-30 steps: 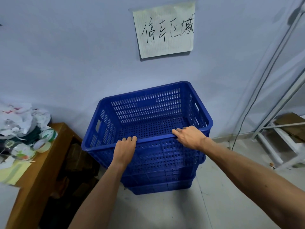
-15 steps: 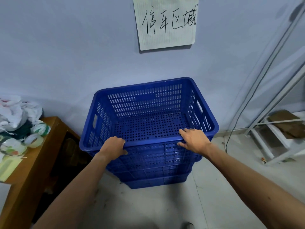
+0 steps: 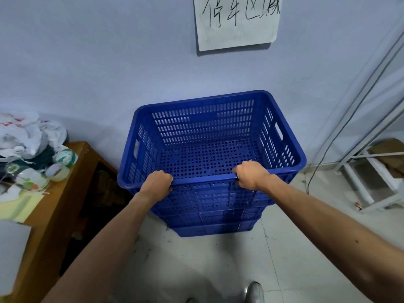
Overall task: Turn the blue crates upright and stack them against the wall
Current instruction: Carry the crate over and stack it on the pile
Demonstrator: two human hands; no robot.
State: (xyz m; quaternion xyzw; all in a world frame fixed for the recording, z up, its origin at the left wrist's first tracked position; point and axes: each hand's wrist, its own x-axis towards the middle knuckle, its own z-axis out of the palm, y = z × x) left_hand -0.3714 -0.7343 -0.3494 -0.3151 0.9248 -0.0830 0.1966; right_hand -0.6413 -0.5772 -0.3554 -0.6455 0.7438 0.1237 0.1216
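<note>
The top blue crate [image 3: 203, 121] stands upright, opening upward, on a stack of further blue crates [image 3: 214, 219]. The lower crates show only as stepped bands of blue wall below it, and the bottom one rests on the tiled floor [image 3: 196, 270]. The top crate has a perforated base, slotted walls and a handle cut-out in each short side. Its far rim lies at the pale blue wall [image 3: 109, 62]; whether rim and wall touch cannot be confirmed. The crate sits level on the stack.

The left hand [image 3: 156, 181] grips the near rim of the top crate left of centre, with the fingers curled over the edge into the crate and the thumb on the outer face below. The right hand [image 3: 251, 174] grips the same rim right of centre in the same manner, fingers wrapped over the top and thumb beneath. Both forearms reach forward from the lower edge of view.

A paper sign [image 3: 236, 22] with handwritten characters hangs on the wall above the crate. To the left, just beside the stack, stands a wooden table [image 3: 65, 193] carrying tape rolls [image 3: 58, 171], crumpled white plastic bags [image 3: 28, 134] and loose papers. To the right, well apart from the stack, a white metal frame [image 3: 371, 191] stands on the floor with cardboard [image 3: 391, 149] lying on it, and a dark cable [image 3: 328, 154] runs down the wall to the floor. The toe of a shoe [image 3: 254, 291] shows at the bottom edge.
</note>
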